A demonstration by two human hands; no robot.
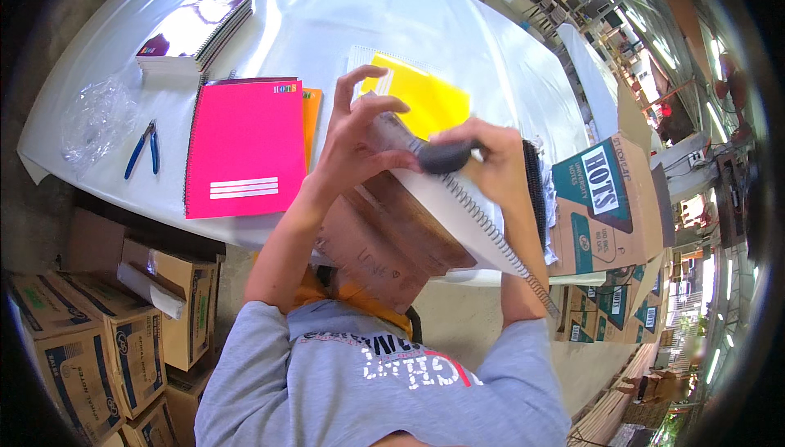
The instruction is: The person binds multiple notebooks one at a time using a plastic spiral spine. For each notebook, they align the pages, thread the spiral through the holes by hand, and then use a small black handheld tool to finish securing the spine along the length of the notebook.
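Note:
My left hand [357, 132] grips the upper edge of a spiral-bound notebook [458, 210] tilted up against my body; its brown cardboard back [384, 234] faces me. My right hand [491, 161] holds a dark grey oblong tool [446, 157] against the top of the metal spiral coil [499, 238], which runs down the notebook's right side. A yellow notebook [421, 95] lies on the white table [343, 13] just beyond my hands. A pink notebook [244, 146] lies to their left over an orange one [311, 116].
Blue-handled pliers [143, 148] and a clear plastic bag [96, 116] lie at the table's left end. A stack of notebooks [196, 34] sits at the back left. Cardboard boxes [98, 332] stand on the floor at left, more boxes [605, 202] at right.

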